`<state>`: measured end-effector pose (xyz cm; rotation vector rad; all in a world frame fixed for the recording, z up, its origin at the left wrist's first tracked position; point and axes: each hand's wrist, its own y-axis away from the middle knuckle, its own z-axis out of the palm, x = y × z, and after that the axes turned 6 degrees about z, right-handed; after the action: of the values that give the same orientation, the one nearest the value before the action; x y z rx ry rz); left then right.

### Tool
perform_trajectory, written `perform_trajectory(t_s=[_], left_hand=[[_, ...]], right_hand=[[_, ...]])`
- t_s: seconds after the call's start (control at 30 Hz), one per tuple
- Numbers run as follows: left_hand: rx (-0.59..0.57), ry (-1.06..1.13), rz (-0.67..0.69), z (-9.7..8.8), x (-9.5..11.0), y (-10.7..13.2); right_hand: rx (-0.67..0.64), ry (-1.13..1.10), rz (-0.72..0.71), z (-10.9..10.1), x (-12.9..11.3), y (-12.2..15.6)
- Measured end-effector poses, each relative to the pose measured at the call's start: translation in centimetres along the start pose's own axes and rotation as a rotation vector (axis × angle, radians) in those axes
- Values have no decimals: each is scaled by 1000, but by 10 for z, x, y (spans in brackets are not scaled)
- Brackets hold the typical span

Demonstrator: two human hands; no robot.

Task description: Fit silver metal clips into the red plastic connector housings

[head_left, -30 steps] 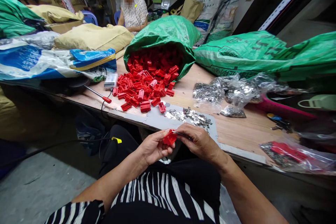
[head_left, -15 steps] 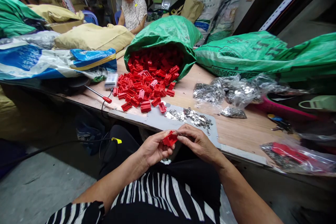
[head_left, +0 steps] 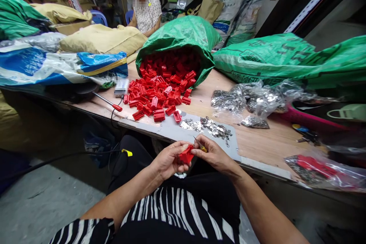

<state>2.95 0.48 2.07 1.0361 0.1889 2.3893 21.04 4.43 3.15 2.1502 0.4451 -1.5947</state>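
Above my lap, my left hand (head_left: 171, 159) is closed around a small red plastic housing (head_left: 186, 155), pinching it between thumb and fingers. My right hand (head_left: 214, 153) is right beside it, fingertips at the housing's right side. Tucked in the right hand is a slim pointed tool (head_left: 203, 148) with a yellow grip, its dark metal tip sticking out up and left. Whether the right fingertips also pinch a small part is hidden. Just beyond the hands, small flat metal pieces (head_left: 210, 127) lie spread on a grey mat (head_left: 232, 145) at the table edge.
A green woven sack (head_left: 183, 32) spills a heap of red housings (head_left: 154, 99) onto the table. Clear bags of metal parts (head_left: 228, 101) and a pink basket (head_left: 311, 116) stand right. A red-handled rod (head_left: 116, 107) juts out left. Another person (head_left: 145, 11) sits across.
The red housing has been turned in my left hand, so its open side no longer faces up. The yellow-gripped tool now shows in my right hand.
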Motion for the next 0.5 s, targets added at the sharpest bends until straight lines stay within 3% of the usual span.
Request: perform_trajectory(t_s=[0.17,0.27,0.4,0.5], left_hand=[[26,-64,-8,1,-2,-3],[28,-173,62,2,-3,-3],[77,-530,361,3,-2,-1],[135,-750,600,4,-1,0]], right_hand=[[22,-65,42,4,7,3],[72,-152,120,6,12,8],[102,-280,219,12,20,16],[94,-246,197,13,24,16]])
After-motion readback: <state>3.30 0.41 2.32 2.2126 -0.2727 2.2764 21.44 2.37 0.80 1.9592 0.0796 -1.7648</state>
